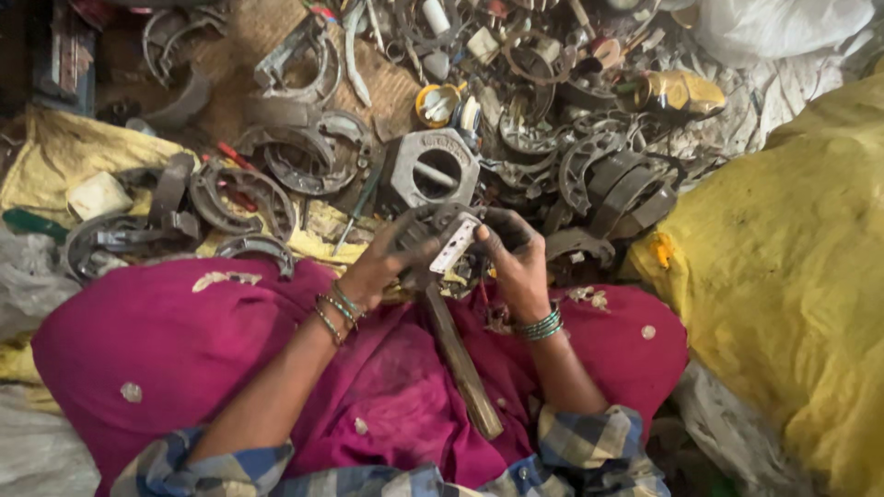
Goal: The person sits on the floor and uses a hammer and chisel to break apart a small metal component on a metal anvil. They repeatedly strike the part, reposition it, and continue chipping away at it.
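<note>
A magenta cloth (230, 359) covers the person's lap and fills the lower middle of the view; everything else is placed from the grey hexagonal metal housing (430, 168) with a round hole, which lies on the floor just above the hands. To the right of that housing, well apart, a big yellow sack (792, 276) bulges, and to its left and above it spreads a heap of curved metal brake shoes (308, 152) on matting. Directly below the housing, a wooden-handled hammer (460, 364) lies across the lap, its head hidden under the hands. The left hand (382, 262), just below-left of the housing, curls its fingers around a dark round metal part (433, 230), thumb pressed on its rim. The right hand (516, 258), below-right of the housing, pinches a small white rectangular piece (456, 244) between thumb and fingertips, laying it against that dark part.
</note>
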